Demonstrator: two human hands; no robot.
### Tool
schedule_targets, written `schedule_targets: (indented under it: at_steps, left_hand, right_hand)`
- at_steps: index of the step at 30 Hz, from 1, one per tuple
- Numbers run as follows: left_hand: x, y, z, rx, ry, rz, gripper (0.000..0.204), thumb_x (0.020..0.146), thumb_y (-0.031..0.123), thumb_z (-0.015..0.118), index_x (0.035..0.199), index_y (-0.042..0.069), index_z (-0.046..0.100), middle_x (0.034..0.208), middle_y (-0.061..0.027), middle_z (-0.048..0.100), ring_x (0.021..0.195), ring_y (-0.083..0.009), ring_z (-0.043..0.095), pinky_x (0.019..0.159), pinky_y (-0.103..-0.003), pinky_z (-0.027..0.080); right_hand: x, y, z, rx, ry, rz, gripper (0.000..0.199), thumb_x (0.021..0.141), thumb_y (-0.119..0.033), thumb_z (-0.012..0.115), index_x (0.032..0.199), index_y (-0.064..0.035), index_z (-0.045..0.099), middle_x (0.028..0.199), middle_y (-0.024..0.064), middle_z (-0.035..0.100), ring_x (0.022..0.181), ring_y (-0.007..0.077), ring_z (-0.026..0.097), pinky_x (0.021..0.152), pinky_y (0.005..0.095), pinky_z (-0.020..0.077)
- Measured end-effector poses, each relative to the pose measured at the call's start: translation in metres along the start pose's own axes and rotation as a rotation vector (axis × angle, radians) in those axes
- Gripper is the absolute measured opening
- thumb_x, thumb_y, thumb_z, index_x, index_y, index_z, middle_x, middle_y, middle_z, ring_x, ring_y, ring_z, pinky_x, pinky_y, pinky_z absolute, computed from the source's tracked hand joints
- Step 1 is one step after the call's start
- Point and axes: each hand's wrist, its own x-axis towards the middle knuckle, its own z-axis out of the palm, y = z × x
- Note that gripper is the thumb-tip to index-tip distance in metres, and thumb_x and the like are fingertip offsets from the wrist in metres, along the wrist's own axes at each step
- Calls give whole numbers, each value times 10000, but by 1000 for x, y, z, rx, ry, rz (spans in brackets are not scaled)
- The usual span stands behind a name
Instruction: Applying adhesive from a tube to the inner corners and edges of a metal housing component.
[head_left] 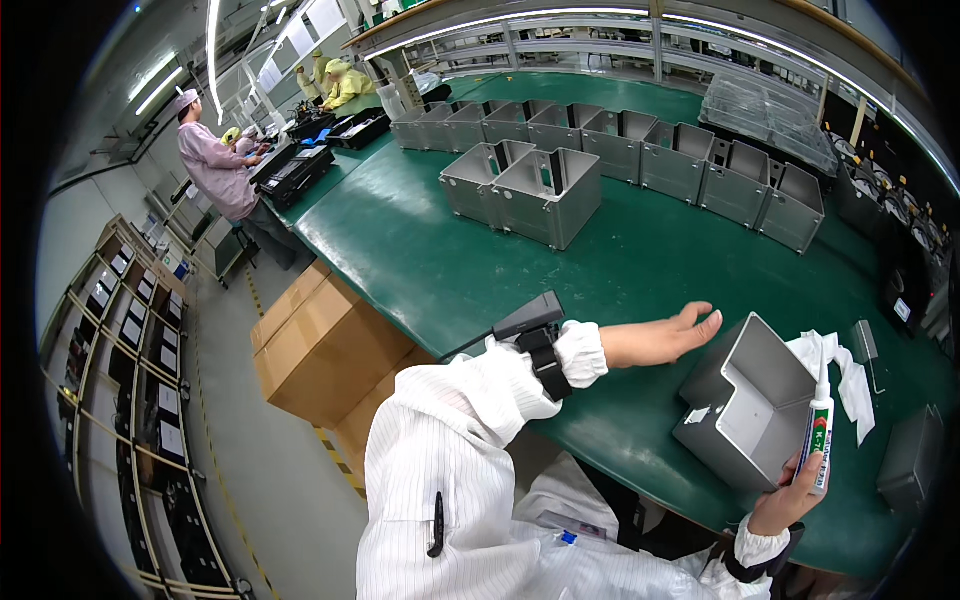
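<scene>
In my right hand [788,503] is an upright white and green glue tube [817,440], its long pale nozzle pointing up. The tube stands in front of the right side of a grey metal box [703,437], which sits tilted toward me with its open side showing. My left hand [665,338] is stretched out over the table just left of this box, fingers extended and holding nothing. Behind the box lies a crumpled white cloth [853,392]. Whether my right fingers also touch the box's near edge, I cannot tell.
A curved row of grey metal boxes [672,165] crosses the green table [400,235], with two more [545,200] before it. Clear plastic trays [770,115] lie at the far right. Another grey box [910,460] stands near right. Cardboard cartons [320,345] sit left; a co-worker [215,165] stands beyond.
</scene>
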Motion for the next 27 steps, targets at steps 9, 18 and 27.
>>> schedule_targets:
  at_steps: [9,18,27]
  left_hand:
    - [-10,40,42,-272,-134,-47,1168,750,806,564,1533,175,-30,1538,-268,148,1415,-453,197,1005,-733,256]
    - [-15,33,80,-620,258,167,759,753,164,629,1433,138,292,1206,-137,465,1128,-260,503,961,-399,431]
    - [-36,20,103,-474,593,494,841,638,180,687,1399,130,333,1273,-104,441,1183,-255,446,1038,-390,343]
  right_hand:
    - [-18,-1,-11,-16,-25,-132,627,931,-526,511,608,10,471,483,-2,361,476,92,410,801,340,475]
    - [-17,-16,-27,123,-191,-229,694,937,-602,486,757,63,569,491,26,486,461,143,506,1055,546,362]
    - [-6,-35,-78,182,45,-39,830,752,-788,533,861,33,599,739,97,617,576,162,608,479,244,438]
